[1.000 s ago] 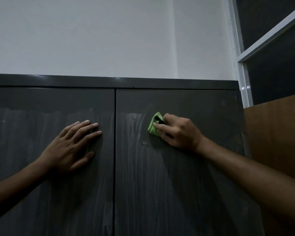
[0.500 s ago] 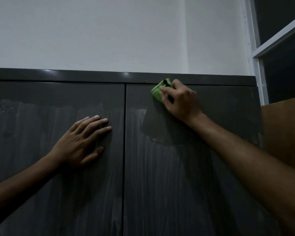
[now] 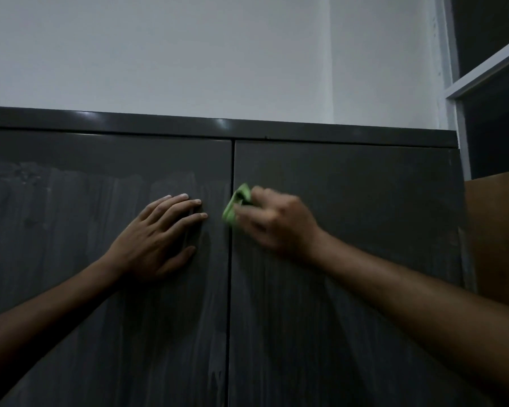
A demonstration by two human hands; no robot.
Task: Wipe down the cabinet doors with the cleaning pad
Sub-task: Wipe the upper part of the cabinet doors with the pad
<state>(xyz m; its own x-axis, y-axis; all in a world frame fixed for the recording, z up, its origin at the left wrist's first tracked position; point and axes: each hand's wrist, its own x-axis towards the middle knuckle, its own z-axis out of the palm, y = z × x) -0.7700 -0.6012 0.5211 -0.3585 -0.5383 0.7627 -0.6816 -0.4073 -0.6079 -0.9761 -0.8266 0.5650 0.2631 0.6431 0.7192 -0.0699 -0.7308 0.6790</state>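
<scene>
Two dark grey cabinet doors fill the view, the left door (image 3: 71,259) streaked with pale smears and the right door (image 3: 365,215) meeting it at a vertical seam. My right hand (image 3: 276,224), motion-blurred, grips a folded green cleaning pad (image 3: 236,207) and presses it on the right door just beside the seam. My left hand (image 3: 159,239) lies flat on the left door with fingers straight, its fingertips a short way left of the pad.
A dark cabinet top rail (image 3: 218,127) runs above the doors under a white wall (image 3: 188,54). At right stand a white frame (image 3: 459,113) with dark panels and a brown wooden board (image 3: 497,230) next to the cabinet side.
My right hand went up with the pad to the door's top edge, then came down and left to the seam. The smears on the upper right door are gone. My left hand stayed put.
</scene>
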